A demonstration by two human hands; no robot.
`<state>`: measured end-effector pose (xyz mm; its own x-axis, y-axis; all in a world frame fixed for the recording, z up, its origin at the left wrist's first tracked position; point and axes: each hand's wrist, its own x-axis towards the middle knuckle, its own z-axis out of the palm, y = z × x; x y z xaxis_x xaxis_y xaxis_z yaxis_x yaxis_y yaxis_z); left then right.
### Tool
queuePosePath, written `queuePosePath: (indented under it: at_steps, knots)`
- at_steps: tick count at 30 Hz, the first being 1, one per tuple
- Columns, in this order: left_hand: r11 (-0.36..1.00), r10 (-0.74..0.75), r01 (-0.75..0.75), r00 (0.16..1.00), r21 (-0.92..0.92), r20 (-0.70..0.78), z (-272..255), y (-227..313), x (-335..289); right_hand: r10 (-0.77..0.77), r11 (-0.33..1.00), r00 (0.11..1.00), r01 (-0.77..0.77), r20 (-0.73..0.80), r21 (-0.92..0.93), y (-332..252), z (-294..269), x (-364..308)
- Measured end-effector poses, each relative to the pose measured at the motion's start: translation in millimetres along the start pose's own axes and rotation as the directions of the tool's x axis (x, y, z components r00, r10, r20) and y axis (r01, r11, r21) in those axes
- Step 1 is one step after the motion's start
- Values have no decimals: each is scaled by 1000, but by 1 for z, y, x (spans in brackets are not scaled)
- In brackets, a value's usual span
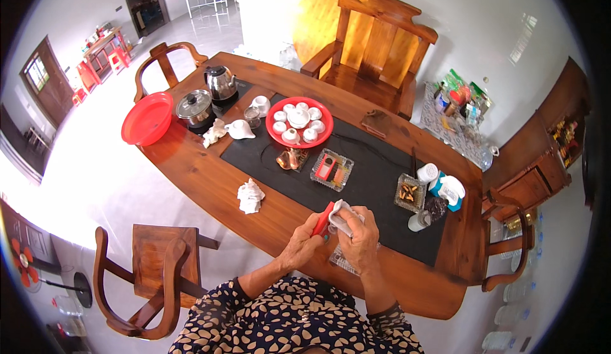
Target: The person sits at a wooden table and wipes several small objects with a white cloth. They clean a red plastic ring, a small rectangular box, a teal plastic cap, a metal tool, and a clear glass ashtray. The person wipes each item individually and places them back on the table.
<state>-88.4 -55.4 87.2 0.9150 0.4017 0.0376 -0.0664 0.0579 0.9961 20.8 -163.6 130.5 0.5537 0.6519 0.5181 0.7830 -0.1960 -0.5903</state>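
My left hand (301,242) is closed round a flat red object (323,219), whose kind I cannot make out. Against its right side, my right hand (360,238) presses a folded white cloth (342,214). Below the hands, at the table's near edge, lies a patterned clear glass piece (344,261), partly hidden by the right hand and wrist. Farther off stands a square glass ashtray (332,169) with a red and white item in it. A crumpled white tissue (250,196) lies on the wood to the left.
A red tray (273,134) bears white teacups and a lidded teapot. Leftward are a white pitcher (240,129), a steel pot (195,108), a kettle (220,83) and a red basin (147,120). An ashtray with butts (409,192) and a tissue pack (448,190) stand right.
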Motion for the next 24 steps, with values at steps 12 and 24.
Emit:
queuePosePath:
  at_steps: [12, 24]
  knots:
    - [992, -67, 50, 985, -114, -157, -15, 4, -7, 111, 860, 945, -247, 307, 447, -2, 11, 2]
    - [932, -75, -42, 949, -359, -306, 3, -24, 5, -15, 968, 962, -55, 274, 245, 5, 19, -12]
